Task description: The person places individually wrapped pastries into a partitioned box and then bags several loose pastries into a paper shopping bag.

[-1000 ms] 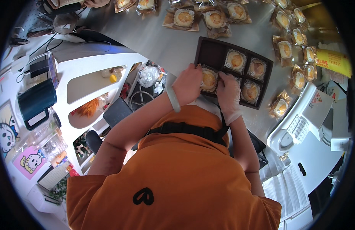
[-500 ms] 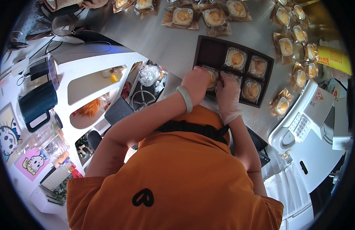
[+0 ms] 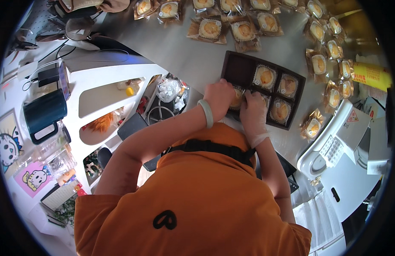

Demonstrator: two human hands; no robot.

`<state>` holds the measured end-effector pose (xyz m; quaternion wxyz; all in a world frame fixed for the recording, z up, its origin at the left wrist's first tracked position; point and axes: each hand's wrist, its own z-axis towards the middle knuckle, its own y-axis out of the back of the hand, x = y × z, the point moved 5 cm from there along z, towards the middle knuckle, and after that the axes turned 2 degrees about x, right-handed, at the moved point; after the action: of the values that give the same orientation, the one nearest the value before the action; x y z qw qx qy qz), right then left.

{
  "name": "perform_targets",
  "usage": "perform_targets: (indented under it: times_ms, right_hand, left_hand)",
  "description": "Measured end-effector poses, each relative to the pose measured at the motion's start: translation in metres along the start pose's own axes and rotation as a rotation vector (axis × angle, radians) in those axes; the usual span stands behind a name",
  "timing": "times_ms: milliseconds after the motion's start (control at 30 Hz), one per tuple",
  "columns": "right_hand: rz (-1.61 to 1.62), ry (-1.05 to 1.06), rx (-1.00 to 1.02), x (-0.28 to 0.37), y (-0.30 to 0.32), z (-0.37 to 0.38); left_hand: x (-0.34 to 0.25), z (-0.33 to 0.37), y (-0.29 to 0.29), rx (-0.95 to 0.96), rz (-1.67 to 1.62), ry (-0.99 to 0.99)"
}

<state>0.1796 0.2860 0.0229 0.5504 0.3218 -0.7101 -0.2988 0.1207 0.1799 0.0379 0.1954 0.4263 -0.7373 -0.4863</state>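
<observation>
A dark brown divided box [image 3: 297,102] lies on the metal worktop in front of me. In its near left compartment sits a round golden pastry [image 3: 237,98], partly covered by my hands. My bare left hand [image 3: 221,96], with a pale bangle at the wrist, curls its fingers over the pastry's left side. My right hand [image 3: 253,112] wears a clear glove; its bent fingers pinch at the pastry's right edge, the tips partly hidden. Under the right hand, another pastry shows only in part. Further pastries in pleated paper cups [image 3: 264,77] fill the compartments to the right. The far left compartment shows its dark bottom.
Several film-wrapped pastries [image 3: 210,29] lie along the far side of the worktop, and more [image 3: 319,64] at the right. A white desk telephone-like device [image 3: 323,147] stands beside them. At the left are a white shelf unit [image 3: 107,70] and a dark teal mug [image 3: 44,112].
The view has tilted slightly, so the box and worktop sit lower in it. My right hand's fingers have bent and drawn closer to the pastry at the near left; the left hand stays there.
</observation>
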Motion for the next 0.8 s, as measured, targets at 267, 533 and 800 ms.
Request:
perform_targets:
  times_ms: [267,533,800]
  right_hand:
    - [-0.096,0.015,0.105,0.011,0.002,0.000]
    - [-0.167,0.010,0.077,0.011,-0.011,-0.006]
    - [0.027,-0.012,-0.140,0.022,0.020,0.000]
  left_hand:
    - [0.006,0.000,-0.010,-0.041,0.058,0.020]
    - [0.010,-0.006,-0.013,-0.039,-0.013,-0.036]
    - [0.163,0.042,0.050,-0.617,-0.553,0.073]
